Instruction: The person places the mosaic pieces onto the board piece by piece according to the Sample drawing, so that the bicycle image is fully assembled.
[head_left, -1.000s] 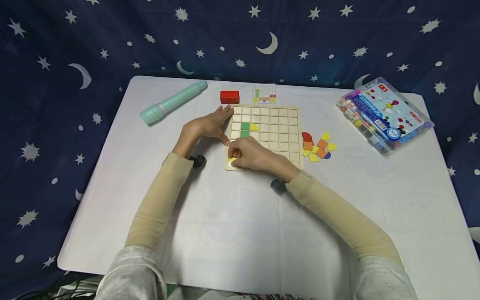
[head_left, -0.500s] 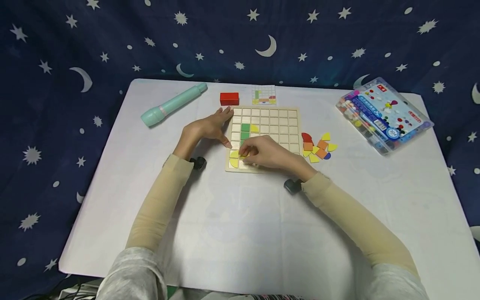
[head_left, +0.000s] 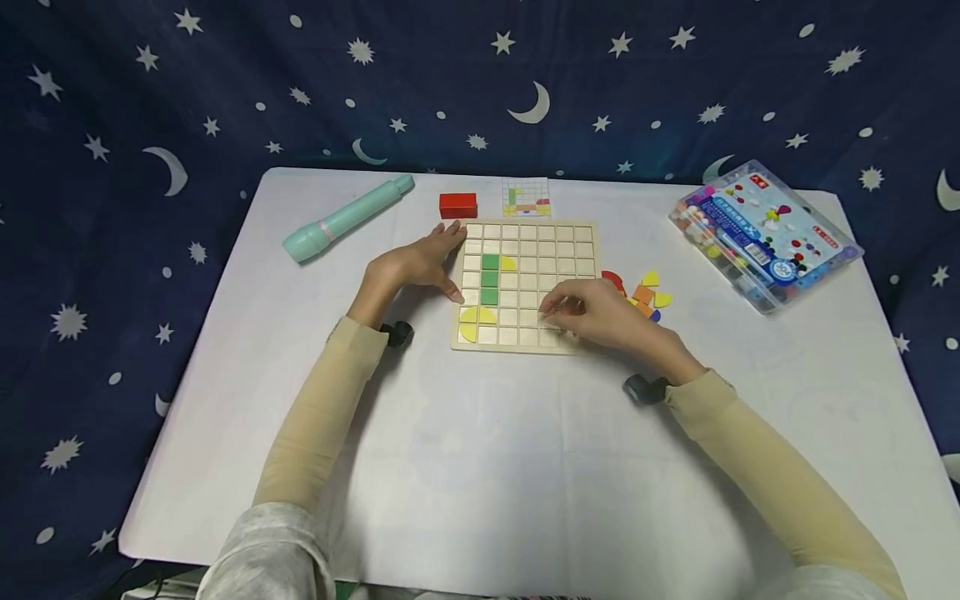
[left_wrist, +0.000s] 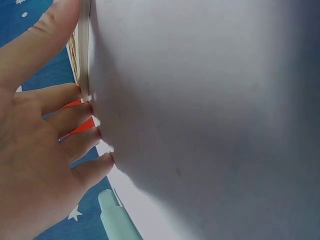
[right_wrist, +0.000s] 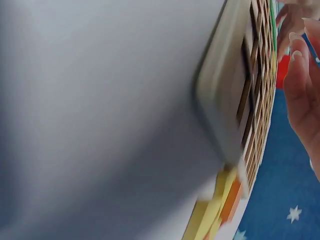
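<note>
A wooden grid board (head_left: 566,247) lies flat on the table. Three green squares (head_left: 489,278) form a column on its left side, with a yellow quarter-circle (head_left: 508,263) beside the top one. Three more yellow quarter-circles (head_left: 468,332) sit together in the lower left cells. My left hand (head_left: 420,260) rests at the board's left edge, thumb and fingers spread; the left wrist view shows its fingertips (left_wrist: 107,157) along the edge. Over the board's right part hovers my right hand (head_left: 600,312), fingers loosely bent with nothing between them; the right wrist view shows its fingers (right_wrist: 299,85) too.
Loose yellow, orange, red and blue pieces (head_left: 645,294) lie right of the board, partly hidden by my right hand. Behind it are a red block (head_left: 458,206) and a pattern card (head_left: 526,197). A mint-green tube (head_left: 348,218) lies back left, a clear plastic case (head_left: 765,233) back right.
My right hand has moved right from the lower left cells, leaving yellow quarter-circles uncovered there. It now hovers over the board's right side. The left hand has stayed at the edge.
</note>
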